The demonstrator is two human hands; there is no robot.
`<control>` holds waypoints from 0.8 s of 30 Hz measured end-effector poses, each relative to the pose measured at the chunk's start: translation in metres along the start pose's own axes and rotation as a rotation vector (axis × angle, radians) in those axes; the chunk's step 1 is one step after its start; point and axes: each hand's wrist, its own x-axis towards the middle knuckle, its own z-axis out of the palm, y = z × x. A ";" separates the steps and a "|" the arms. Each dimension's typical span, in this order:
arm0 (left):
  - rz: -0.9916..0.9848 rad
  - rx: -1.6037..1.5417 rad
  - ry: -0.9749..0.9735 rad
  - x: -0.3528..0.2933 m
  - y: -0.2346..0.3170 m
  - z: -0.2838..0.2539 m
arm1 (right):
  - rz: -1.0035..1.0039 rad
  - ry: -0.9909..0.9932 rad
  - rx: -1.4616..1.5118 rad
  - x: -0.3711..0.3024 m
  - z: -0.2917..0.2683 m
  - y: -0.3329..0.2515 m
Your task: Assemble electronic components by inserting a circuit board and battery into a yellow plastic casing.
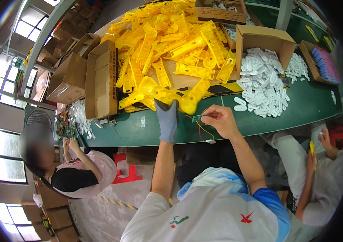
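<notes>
Left hand, gloved [167, 123]: my grey-gloved fingers close on a blurred yellow housing [157, 91], over the near edge of the yellow heap [167, 44].
Right hand, bare [222, 121]: I pinch a small green circuit board [197, 118] between thumb and fingertips.
Wires [199, 131]: red and yellow, trailing from the board to a white connector [210, 141].
Board to housing: board lies to the right of my glove and nearer me than the housing, apart from it; right hand nearer the board.
Housing axis: slanting, upper left to lower right.
Second yellow piece [197, 93]: beyond the board; whether held, I cannot tell.
</notes>
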 end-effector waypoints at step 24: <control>-0.210 -0.098 -0.237 -0.081 0.059 -0.034 | 0.057 -0.101 -0.045 0.015 0.046 -0.032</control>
